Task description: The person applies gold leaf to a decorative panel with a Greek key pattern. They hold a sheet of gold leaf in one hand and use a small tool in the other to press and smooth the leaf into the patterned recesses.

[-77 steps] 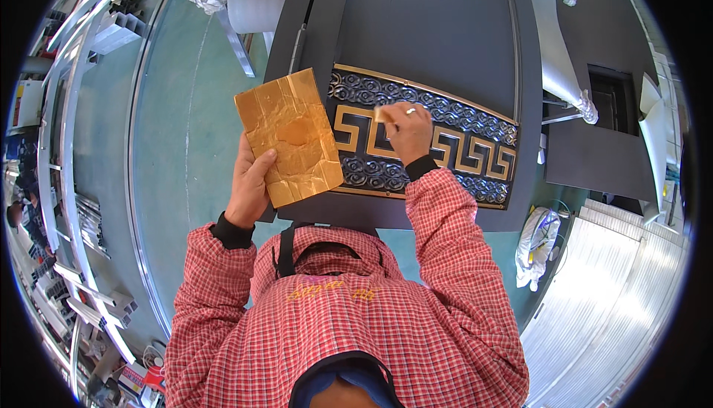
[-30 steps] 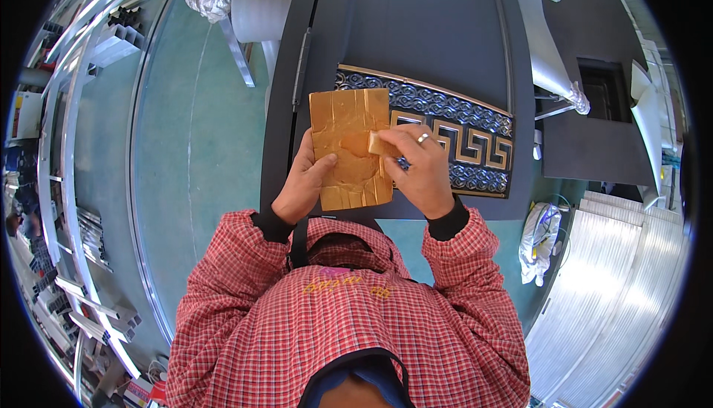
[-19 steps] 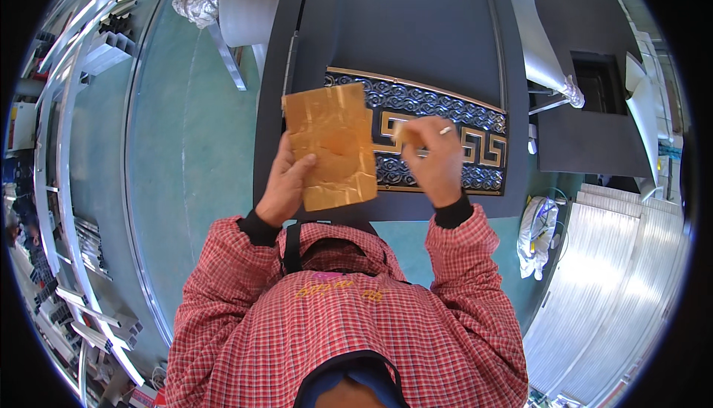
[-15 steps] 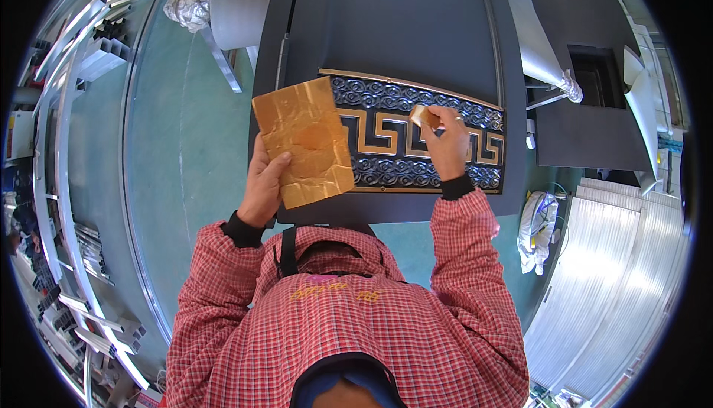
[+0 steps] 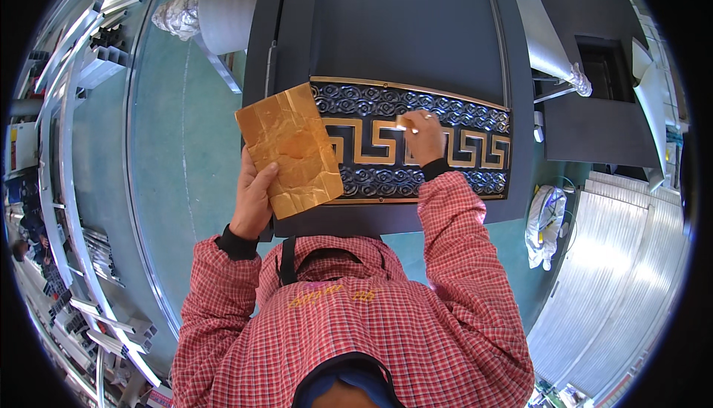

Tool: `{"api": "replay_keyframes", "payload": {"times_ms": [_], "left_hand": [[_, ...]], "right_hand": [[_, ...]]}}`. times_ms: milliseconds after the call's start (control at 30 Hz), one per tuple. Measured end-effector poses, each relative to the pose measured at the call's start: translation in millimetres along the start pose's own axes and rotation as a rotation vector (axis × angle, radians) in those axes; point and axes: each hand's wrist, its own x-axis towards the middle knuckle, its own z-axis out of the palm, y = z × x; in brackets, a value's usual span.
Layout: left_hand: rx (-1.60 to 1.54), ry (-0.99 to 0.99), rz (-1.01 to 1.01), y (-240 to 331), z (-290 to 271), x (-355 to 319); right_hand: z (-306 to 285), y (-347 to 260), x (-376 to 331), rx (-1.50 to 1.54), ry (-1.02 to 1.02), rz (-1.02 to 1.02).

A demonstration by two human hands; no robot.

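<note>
My left hand [image 5: 254,194] is closed on the near left edge of a creased gold-coloured sheet [image 5: 297,129], its thumb lying on top. A darker orange, wet-looking patch shows near the sheet's middle. In the closed fingers of my right hand [image 5: 426,140] is a small pale-and-gold pad [image 5: 404,122], partly hidden and blurred. That hand is over the middle of a decorative panel [image 5: 416,103], at its gold angular key pattern. Black embossed swirls run above and below the pattern, within gold edge strips. The sheet covers the panel's left end.
The panel is set in a large dark grey door [image 5: 408,21]. Foil-wrapped supports [image 5: 178,15] flank it. Another dark door with a square opening [image 5: 603,66] lies at right. Stacked ribbed silver sheets [image 5: 594,274], a white bag [image 5: 546,226] and left-hand racks of metal profiles [image 5: 104,66] surround the work.
My right hand has moved left along the key pattern with the pad. My left hand and the gold sheet have shifted slightly left and nearer. The whole view has shifted a little.
</note>
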Motion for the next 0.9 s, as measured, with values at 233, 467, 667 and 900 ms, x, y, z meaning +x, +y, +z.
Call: {"api": "replay_keyframes", "payload": {"times_ms": [233,467,667,900], "left_hand": [[-0.032,-0.024,-0.002,-1.6,5.8,9.2],[-0.019,-0.003,0.011,-0.4,5.0,10.9],[-0.021,-0.015,-0.014,-3.0,9.1,12.7],[-0.012,-0.02,0.006,-1.9,9.1,13.9]], "right_hand": [[-2.7,-10.6,-0.2,0.111,0.108,-0.071],[-2.1,22.4,-3.5,-0.01,0.067,0.025],[-7.6,6.2,-7.6,0.049,0.081,0.032],[-10.5,30.0,-8.8,-0.014,0.131,0.154]]}}
